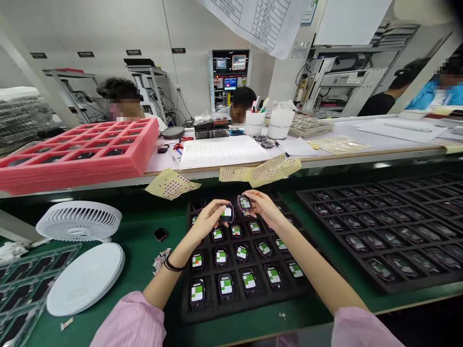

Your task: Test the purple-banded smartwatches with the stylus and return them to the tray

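Above the far part of a black foam tray (pixel 249 302), my left hand (pixel 209 215) grips a smartwatch body (pixel 227 213) without a strap, its screen lit. Close beside it, my right hand (pixel 263 206) pinches a second smartwatch body (pixel 244 202), which shows green and white blocks. Both are held a little apart from each other. Below them, many more lit watch bodies sit in the tray's pockets, most with green and white screens, and a few of those screens carry a red or orange patch.
To the right lies another black foam tray (pixel 388 285) of watch bodies. A white fan (pixel 85 279), a lone dark watch body (pixel 161 234) and clear plastic trays (pixel 21 284) are on the left. A shelf ahead holds a pink foam tray (pixel 141 161) and papers (pixel 224 150). Other people sit beyond.
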`<state>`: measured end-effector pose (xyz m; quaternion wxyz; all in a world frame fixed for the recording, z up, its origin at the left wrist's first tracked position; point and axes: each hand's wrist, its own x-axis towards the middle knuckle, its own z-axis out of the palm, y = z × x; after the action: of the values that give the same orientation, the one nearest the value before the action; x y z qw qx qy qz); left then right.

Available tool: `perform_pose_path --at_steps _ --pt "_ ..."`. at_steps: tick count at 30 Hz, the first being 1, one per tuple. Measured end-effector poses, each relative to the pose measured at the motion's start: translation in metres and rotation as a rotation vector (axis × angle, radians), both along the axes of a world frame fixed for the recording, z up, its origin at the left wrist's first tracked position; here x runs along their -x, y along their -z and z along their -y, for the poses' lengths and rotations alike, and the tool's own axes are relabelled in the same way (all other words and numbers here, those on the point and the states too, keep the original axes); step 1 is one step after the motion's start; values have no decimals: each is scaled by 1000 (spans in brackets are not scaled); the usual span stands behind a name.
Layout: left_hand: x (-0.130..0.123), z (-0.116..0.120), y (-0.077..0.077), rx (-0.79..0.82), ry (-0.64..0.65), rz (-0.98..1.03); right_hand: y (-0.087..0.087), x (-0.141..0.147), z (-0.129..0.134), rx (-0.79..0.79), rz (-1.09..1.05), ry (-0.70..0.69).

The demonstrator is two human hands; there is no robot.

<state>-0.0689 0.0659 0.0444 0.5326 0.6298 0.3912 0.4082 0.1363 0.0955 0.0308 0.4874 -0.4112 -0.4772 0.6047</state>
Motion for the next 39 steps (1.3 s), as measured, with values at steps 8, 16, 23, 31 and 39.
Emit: perform_pose_path --at_steps 8,16,23,31,39 --pt "-1 7 -2 -17 32 96 -9 7 21 -148 -107 -44" --pt "2 3 4 -60 -20 55 -6 11 14 -192 -83 -73" --pt "1 4 -1 -28 -39 17 -5 7 17 -188 -57 -83" --pt "2 6 -5 -29 -15 -11 -5 7 18 -186 -53 -53" --pt "2 4 0 -35 -11 -6 -8 10 22 -175 -57 -44"
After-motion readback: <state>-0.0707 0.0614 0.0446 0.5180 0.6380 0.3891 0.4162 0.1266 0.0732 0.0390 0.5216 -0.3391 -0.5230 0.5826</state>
